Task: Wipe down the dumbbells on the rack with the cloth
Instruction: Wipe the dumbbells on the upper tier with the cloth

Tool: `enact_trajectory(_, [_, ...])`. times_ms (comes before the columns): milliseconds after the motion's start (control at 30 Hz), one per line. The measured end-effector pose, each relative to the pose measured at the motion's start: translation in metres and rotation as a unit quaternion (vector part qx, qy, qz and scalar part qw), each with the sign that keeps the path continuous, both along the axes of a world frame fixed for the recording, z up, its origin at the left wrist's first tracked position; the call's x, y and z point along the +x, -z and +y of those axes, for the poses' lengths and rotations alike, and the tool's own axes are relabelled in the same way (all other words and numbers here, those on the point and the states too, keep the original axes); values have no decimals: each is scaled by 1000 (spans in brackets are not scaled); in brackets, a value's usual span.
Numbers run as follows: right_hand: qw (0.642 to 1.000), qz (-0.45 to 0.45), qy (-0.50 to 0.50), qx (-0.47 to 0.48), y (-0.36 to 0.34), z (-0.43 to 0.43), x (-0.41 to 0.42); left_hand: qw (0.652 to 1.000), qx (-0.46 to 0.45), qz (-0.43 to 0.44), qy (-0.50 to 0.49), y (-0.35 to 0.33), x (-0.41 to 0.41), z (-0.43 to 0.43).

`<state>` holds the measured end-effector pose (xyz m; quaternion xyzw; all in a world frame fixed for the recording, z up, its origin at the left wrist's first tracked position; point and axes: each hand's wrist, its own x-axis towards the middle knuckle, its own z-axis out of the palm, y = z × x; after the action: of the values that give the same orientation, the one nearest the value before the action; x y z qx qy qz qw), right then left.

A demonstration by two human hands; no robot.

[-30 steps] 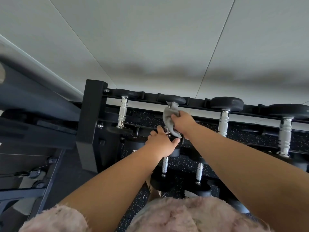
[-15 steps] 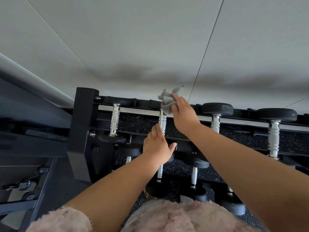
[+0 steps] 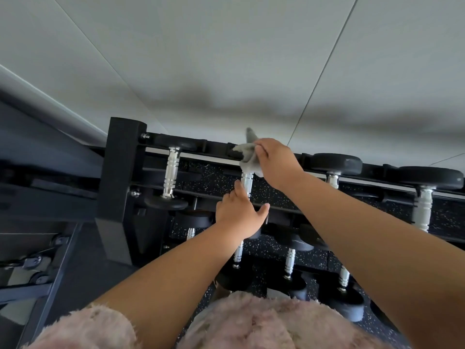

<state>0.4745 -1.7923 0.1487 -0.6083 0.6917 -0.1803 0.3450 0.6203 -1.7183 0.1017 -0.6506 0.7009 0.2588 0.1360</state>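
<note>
A black rack (image 3: 118,187) holds dumbbells with black heads and silver knurled handles on its tiers. My right hand (image 3: 276,159) grips a grey cloth (image 3: 247,157) and presses it on the far head of the second dumbbell (image 3: 247,182) on the top tier. My left hand (image 3: 239,212) rests on the near end of that same dumbbell, fingers spread over its near head, which is hidden beneath the palm. The dumbbell's silver handle shows between my two hands.
Other top-tier dumbbells sit at the left (image 3: 171,177) and at the right (image 3: 337,165), (image 3: 425,195). Lower tiers hold several smaller dumbbells (image 3: 289,263). A pale wall (image 3: 226,59) stands behind the rack. Dark gym equipment (image 3: 37,197) is at the left. The floor is speckled black rubber.
My right hand moved the cloth from the dumbbell's handle up to its far head, uncovering the silver handle. My left hand stayed on the near end.
</note>
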Motion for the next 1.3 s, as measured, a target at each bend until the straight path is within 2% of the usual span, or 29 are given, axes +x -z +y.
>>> enact_trajectory(67, [999, -34, -33, -26, -5, -2, 10, 999, -8, -2, -35, 1, -4, -4])
enact_trajectory(167, [997, -16, -66, -25, 1, -8, 4, 999, -24, -14, -40, 1, -7, -5])
enact_trajectory(300, [999, 9, 3, 36, 16, -11, -17, 999, -28, -7, -43, 0, -7, -6])
enact_trajectory(367, [999, 30, 15, 37, 15, -13, -13, 999, -25, -11, -47, 0, -7, -6])
enact_trajectory(467, [998, 44, -43, 0, 4, -23, 8, 998, -23, -18, -52, -2, -8, -6])
enact_trajectory(600, [995, 16, -93, -12, -2, -34, 19, 998, -16, -12, -64, -6, -9, -6])
enact_trajectory(700, [997, 18, -61, 54, 9, -37, -1, 998, -17, -9, -67, -8, -9, -6])
enact_trajectory(767, [996, 53, -25, 73, 15, -37, -11, 998, -17, -10, -66, -8, -9, -6])
enact_trajectory(867, [999, 44, -17, 27, 10, -31, -4, 998, -19, -10, -64, -7, -9, -6])
enact_trajectory(933, [998, 6, -56, -7, 1, -30, 14, 998, -19, -7, -66, -6, -8, -6])
enact_trajectory(1000, [994, 23, -100, -36, -1, -37, 28, 997, -18, -2, -69, -6, -8, -7])
enact_trajectory(1100, [987, 61, -145, 21, 0, -53, 27, 998, -19, -1, -67, -7, -8, -7])
enact_trajectory(1200, [985, 26, -125, 117, -1, -62, 16, 997, -17, -2, -73, -8, -8, -6])
enact_trajectory(1300, [993, 50, -56, 89, -3, -62, 9, 997, -17, -2, -74, -7, -8, -6])
